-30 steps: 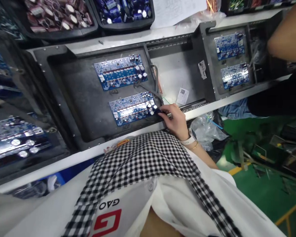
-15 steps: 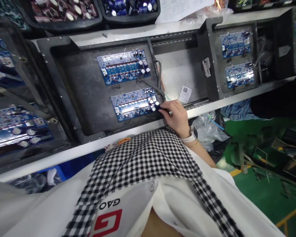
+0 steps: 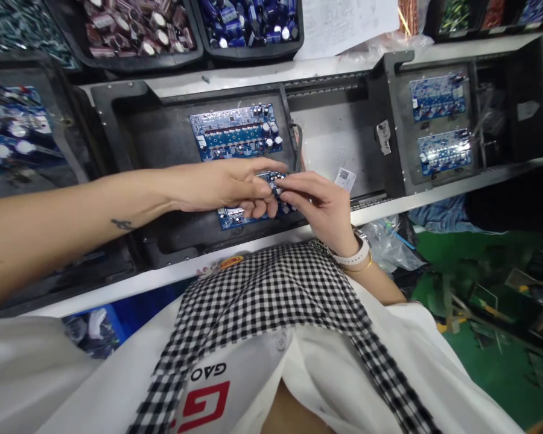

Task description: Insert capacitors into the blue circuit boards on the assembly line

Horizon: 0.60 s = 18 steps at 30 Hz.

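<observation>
My left hand reaches in from the left over the lower blue circuit board. Its index finger points right while the thumb and other fingers are curled in; whatever they hold is hidden. My right hand, wearing a white-strapped watch, meets it from the right. Thumb and fingertips pinch together above the board's right end, and I cannot make out what is between them. Much of this board lies under the hands. Farther back in the same black tray, another circuit board carries upright capacitors at its right end.
Behind the rail stand a bin of brown capacitors and a bin of blue capacitors, beside a paper sheet. More boards sit in a tray at left and one at right. A QR label lies near my right hand.
My left hand has come in from the left over the lower board. My right hand has stayed near the board's right end, its fingertips now farther left. The view has shifted slightly.
</observation>
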{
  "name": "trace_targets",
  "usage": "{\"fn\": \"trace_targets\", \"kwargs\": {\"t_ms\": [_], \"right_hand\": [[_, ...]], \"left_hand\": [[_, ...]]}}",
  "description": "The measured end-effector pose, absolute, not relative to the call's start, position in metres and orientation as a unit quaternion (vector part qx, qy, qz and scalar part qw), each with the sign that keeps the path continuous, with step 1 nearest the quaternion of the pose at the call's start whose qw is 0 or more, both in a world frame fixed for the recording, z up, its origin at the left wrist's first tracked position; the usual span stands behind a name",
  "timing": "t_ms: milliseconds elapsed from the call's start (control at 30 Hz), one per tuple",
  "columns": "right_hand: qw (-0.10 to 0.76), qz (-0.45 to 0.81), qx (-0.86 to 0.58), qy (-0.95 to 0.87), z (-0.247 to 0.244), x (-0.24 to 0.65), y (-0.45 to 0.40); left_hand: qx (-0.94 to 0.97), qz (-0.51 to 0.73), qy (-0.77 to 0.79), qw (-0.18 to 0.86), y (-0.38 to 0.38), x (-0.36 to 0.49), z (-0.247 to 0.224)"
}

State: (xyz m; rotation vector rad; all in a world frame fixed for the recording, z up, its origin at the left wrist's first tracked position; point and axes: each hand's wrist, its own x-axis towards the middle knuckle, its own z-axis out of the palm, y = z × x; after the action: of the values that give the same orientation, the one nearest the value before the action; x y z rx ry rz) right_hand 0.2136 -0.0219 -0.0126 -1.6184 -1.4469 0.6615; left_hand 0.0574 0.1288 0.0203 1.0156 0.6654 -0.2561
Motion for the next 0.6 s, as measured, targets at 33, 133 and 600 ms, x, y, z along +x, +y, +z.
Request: {"fn": "trace_targets", "kwargs": {"t_ms": [33,133,600], "right_hand": [[0.433,0.29,-0.632,-0.574,-0.013,0.212,-0.018],[0.457,0.335,-0.611,-0.553,-0.021,0.212,-0.013],[0.25,0.215,-0.601,-0.728,-0.059,0.285,0.024]], "left_hand": [[0.466,-0.114,0.326,0.815,0.124,0.058,0.019],[0.442,-0.103,0.347,0.821,0.12,0.058,0.016],[0.582,-0.063,0.251,0.771,0.018,0.056,0.092]]}}
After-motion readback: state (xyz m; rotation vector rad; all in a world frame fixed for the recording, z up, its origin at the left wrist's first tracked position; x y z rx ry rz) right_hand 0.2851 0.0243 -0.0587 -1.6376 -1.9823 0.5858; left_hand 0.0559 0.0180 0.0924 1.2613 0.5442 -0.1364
